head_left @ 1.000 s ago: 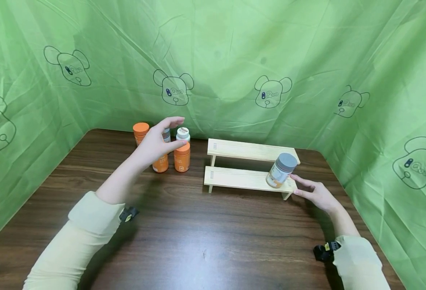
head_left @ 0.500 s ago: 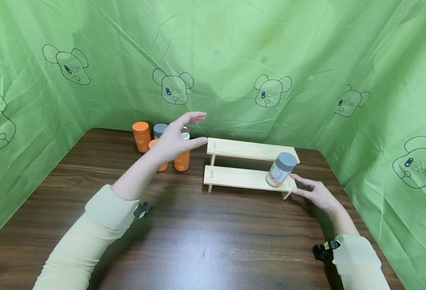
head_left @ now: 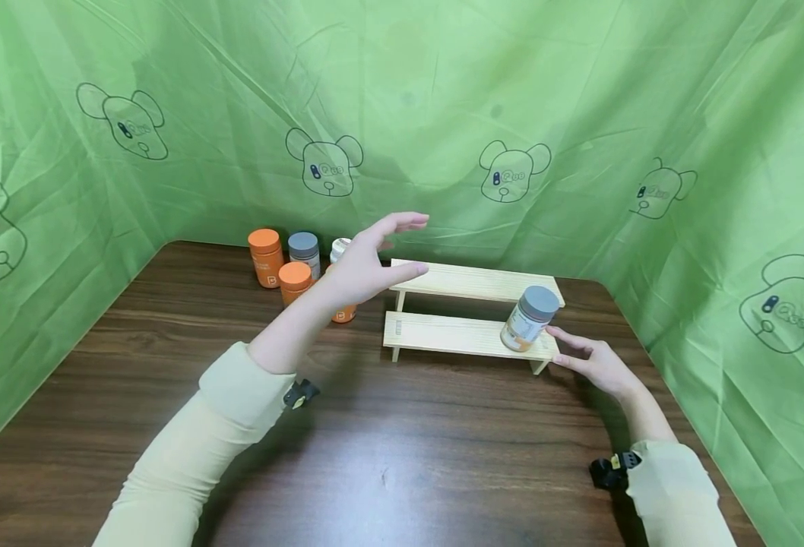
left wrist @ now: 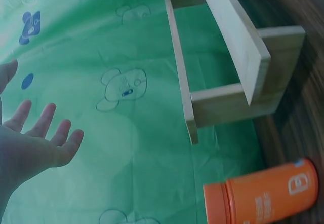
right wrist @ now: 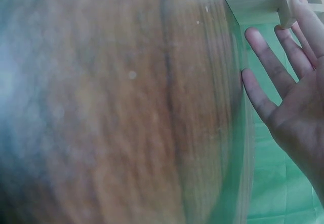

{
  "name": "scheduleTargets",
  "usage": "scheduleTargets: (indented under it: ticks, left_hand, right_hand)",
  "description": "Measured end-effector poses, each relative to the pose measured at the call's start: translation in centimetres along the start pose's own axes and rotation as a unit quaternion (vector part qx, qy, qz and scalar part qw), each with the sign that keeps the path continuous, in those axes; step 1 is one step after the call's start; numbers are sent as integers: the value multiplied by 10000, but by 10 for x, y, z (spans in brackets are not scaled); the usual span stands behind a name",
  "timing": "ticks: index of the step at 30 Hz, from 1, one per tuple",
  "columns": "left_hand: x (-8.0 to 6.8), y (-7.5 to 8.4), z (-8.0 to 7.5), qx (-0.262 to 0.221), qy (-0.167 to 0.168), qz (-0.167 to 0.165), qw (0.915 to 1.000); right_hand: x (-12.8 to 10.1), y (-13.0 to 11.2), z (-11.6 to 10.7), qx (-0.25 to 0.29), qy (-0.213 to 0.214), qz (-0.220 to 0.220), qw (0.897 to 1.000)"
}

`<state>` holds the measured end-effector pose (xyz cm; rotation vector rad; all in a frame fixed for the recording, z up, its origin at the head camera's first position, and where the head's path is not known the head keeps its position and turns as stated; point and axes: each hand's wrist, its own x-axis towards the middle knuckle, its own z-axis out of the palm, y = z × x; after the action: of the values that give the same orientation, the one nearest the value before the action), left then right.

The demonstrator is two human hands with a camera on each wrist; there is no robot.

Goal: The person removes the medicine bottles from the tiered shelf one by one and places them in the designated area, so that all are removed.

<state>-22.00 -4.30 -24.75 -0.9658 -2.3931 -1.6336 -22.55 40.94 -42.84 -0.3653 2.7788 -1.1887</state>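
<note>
Above the left end of a two-tier wooden shelf rack (head_left: 443, 334), my left hand (head_left: 364, 266) hovers with nothing in it, its thumb apart from the fingers. In the left wrist view those fingers are spread in the air beside the rack. My right hand (head_left: 596, 368) touches the right end of the lower tier with its fingertips; the right wrist view shows the fingers mostly straight. A grey-capped supplement bottle (head_left: 530, 317) stands upright at the right end of the lower tier, close to that hand. My left hand and forearm partly cover an orange bottle (head_left: 344, 312).
Several bottles stand at the back left: an orange one (head_left: 266, 258), a grey-capped one (head_left: 304, 254), a white one (head_left: 340, 249) and a front orange one (head_left: 295, 281). Green cloth (head_left: 416, 99) encloses the wooden table (head_left: 402, 448) behind and at both sides.
My left hand has moved right, from over the bottles to the rack's left end, uncovering the grey-capped and front orange bottles. The right hand and the bottle on the rack have stayed put.
</note>
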Motion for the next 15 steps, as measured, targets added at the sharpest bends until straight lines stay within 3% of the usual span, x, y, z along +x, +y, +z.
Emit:
scheduleTargets:
  ticks: [9,15]
  left_hand:
    - [25,-29,25,-135,-116,227,9996]
    - [37,-35,44,-240,-188,379,9988]
  right_hand:
    - [-1,-1,0,-104,56,24,9999]
    - [-1,0,0,-176,46,71,9998]
